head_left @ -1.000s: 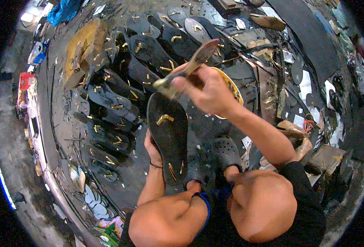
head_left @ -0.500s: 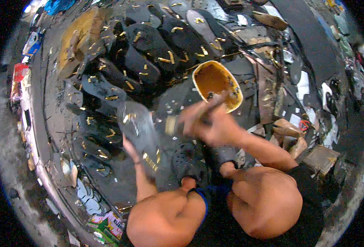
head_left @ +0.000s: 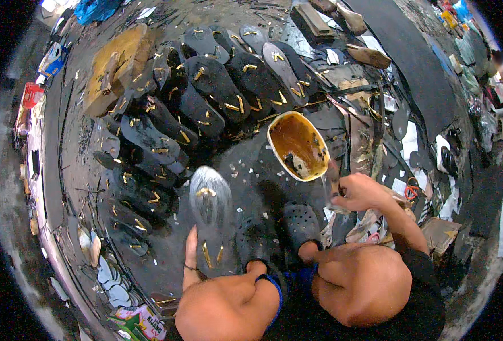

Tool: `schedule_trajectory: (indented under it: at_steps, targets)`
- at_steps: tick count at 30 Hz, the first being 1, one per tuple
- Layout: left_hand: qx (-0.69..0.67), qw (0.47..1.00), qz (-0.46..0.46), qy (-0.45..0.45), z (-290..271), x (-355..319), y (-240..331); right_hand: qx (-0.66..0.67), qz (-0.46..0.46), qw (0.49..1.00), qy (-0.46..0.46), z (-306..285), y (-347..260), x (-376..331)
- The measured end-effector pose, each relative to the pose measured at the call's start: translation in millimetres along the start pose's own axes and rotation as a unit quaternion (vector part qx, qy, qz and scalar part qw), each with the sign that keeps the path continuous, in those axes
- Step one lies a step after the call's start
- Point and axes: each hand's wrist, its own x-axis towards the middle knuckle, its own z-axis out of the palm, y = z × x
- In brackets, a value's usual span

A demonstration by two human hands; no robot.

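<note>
1. Curling around a short brush (head_left: 334,184), the fingers of the right hand (head_left: 358,193) are closed in a loose fist, knuckles up; the brush is blurred (its bristles hard to make out).
2. That hand sits just beside the lower right rim of a yellow-edged tub (head_left: 317,175), whose inside is coated in amber-brown stuff with dark specks.
3. Along the left edge of a dark sole (head_left: 210,215) lies the left hand (head_left: 190,251), one digit pointing up toward the toe end; the rest is hidden, so I cannot tell how far it is open or whether it clasps the sole.
4. The sole is in front of the left knee, toe end away from the body, left of the dark perforated shoes (head_left: 300,221). Whitish streaks cover its upper half; yellowish strips form a bent shape near the toe, and two more stand apart lower down.
5. Beyond it, more dark soles (head_left: 212,82) are laid out in rows, near a thick wooden block (head_left: 131,51).
</note>
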Motion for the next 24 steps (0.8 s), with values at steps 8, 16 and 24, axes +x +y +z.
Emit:
schedule_trajectory:
  at_steps: [8, 16, 24]
  targets:
    - [-0.084, 0.987, 0.072, -0.117, 79.3, 120.7, 22.4, 0.386, -0.285, 0.87, 0.118, 7.2, -138.5, 54.7]
    - [-0.068, 0.975, 0.182, -0.109, 77.8, 104.4, 26.3, 0.136, -0.498, 0.812, 0.272, 42.9, -150.1, 66.1]
    - [-0.056, 0.974, 0.205, -0.086, 73.4, 118.8, 33.6, 0.265, -0.388, 0.816, 0.336, 51.7, -141.3, 88.4]
